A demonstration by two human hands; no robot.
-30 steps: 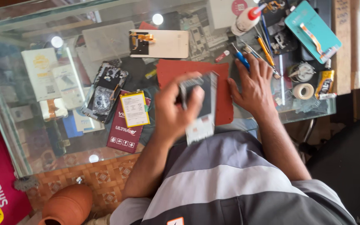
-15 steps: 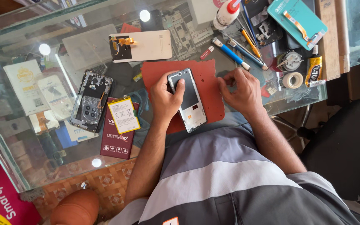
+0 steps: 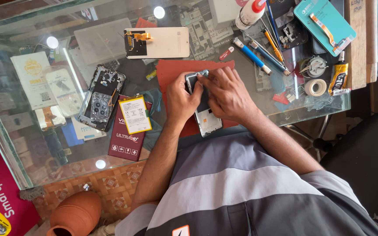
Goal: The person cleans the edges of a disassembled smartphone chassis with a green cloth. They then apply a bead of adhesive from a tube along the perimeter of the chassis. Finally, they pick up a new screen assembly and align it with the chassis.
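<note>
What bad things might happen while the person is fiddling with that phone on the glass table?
The phone sticks out past the table's near edge, so it might slip off if the left hand or right hand loosens. Pressing hard could perhaps crack it. The roll of tape and small yellow tube sit close to that edge; an elbow might knock them off.
</note>
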